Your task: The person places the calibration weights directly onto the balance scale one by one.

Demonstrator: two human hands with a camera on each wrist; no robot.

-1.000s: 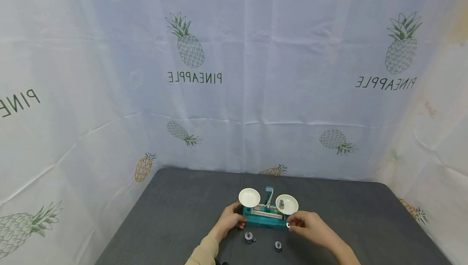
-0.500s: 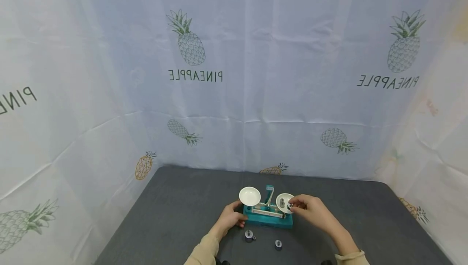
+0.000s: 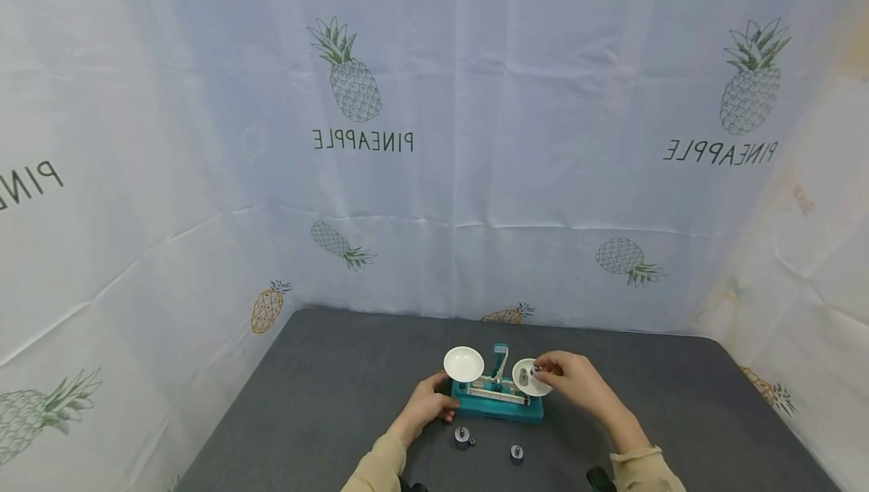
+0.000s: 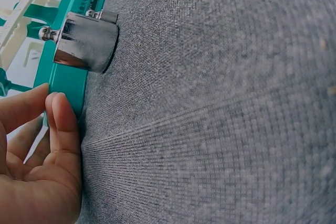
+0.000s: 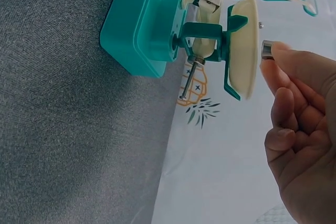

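A teal balance scale point(image 3: 498, 410) with two white pans stands on the table. My left hand point(image 3: 424, 407) grips the left end of its base, thumb on the upper edge and fingers against the side in the left wrist view. My right hand point(image 3: 573, 380) pinches a small metal weight point(image 5: 267, 50) between thumb and index finger. That weight is held close over the right pan point(image 5: 244, 51), where another metal weight point(image 3: 523, 376) stands. The left pan point(image 3: 464, 364) has nothing in it.
In front of the scale stand a large cylindrical weight point(image 4: 89, 43), a tiny weight point(image 4: 109, 16) beside it, and another weight point(image 3: 517, 455) further right. The dark grey tabletop point(image 3: 360, 371) ends at a pineapple-print curtain point(image 3: 421, 273) behind and along the sides.
My right hand has lifted the small weight from beside the base's right end up and over the right pan. My left hand has kept its hold on the base.
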